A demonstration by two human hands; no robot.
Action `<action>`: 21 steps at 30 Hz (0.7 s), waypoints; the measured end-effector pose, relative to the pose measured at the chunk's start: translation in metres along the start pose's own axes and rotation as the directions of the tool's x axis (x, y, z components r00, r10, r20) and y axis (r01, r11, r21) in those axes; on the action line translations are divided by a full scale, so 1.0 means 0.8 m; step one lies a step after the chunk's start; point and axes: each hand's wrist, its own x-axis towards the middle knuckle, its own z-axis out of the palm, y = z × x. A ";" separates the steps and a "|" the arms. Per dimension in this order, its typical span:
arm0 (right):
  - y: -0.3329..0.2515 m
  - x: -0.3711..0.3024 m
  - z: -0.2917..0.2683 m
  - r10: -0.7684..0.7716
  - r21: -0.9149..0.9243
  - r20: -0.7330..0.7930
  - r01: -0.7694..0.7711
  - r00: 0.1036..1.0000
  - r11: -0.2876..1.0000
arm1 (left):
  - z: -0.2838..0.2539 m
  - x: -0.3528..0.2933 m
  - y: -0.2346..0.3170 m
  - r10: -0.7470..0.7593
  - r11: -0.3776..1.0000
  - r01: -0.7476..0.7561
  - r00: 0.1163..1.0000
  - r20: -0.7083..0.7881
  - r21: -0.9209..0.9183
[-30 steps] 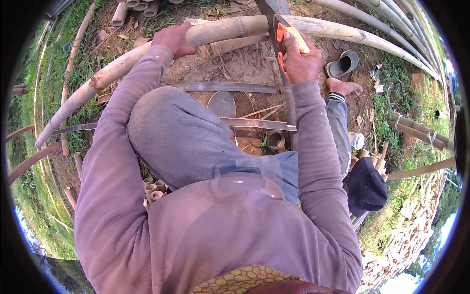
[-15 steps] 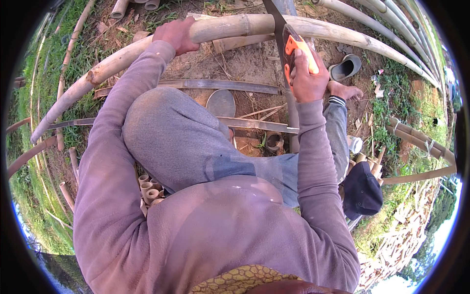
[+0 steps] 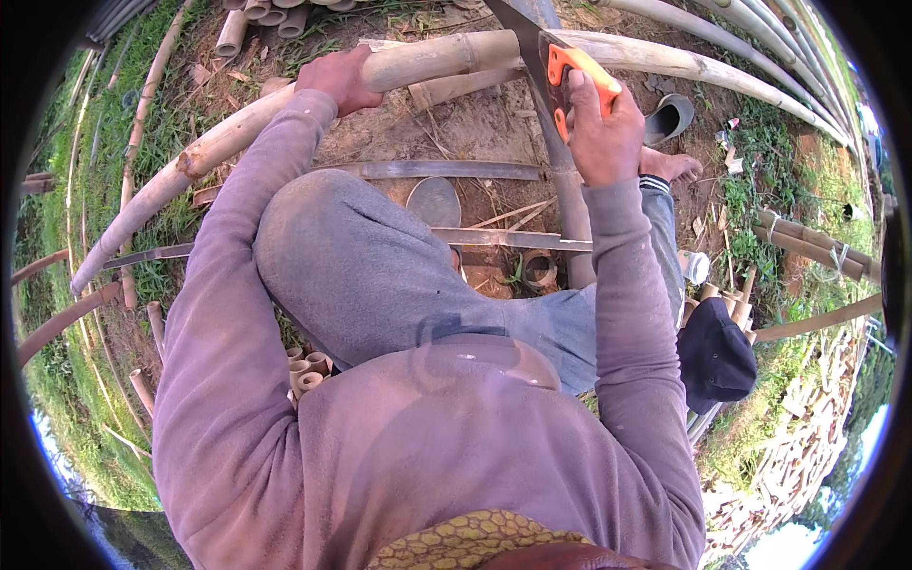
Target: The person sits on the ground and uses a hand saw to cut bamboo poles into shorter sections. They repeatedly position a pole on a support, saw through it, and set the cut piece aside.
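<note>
A long bamboo pole [image 3: 437,59] crosses the far part of the view, bowed by the lens. Wrapped round it on the left is my left hand [image 3: 337,80]. My right hand [image 3: 606,128] grips the orange handle of a hand saw [image 3: 532,52]. The saw's dark blade lies across the pole, to the right of my left hand. Whether its teeth are in a cut cannot be made out. Below the pole, a shorter bamboo piece [image 3: 465,87] rests on the ground.
Flat split strips [image 3: 446,170] run across the ground before my knee. Cut bamboo tubes [image 3: 275,17] lie at the far left, others [image 3: 309,369] beside my hip. A clog [image 3: 669,119] sits beyond my bare foot. A dark cap [image 3: 717,351] rests at my right. Long poles [image 3: 741,57] stretch along the far right.
My right hand has shifted slightly right and nearer with the saw, whose blade has tilted more to the left. My left hand keeps its hold on the bamboo pole.
</note>
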 end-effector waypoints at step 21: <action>-0.014 -0.090 -0.064 0.100 0.082 0.029 -0.102 0.995 0.991 | 0.015 -0.011 -0.007 -0.015 1.000 0.015 1.000 0.025 0.019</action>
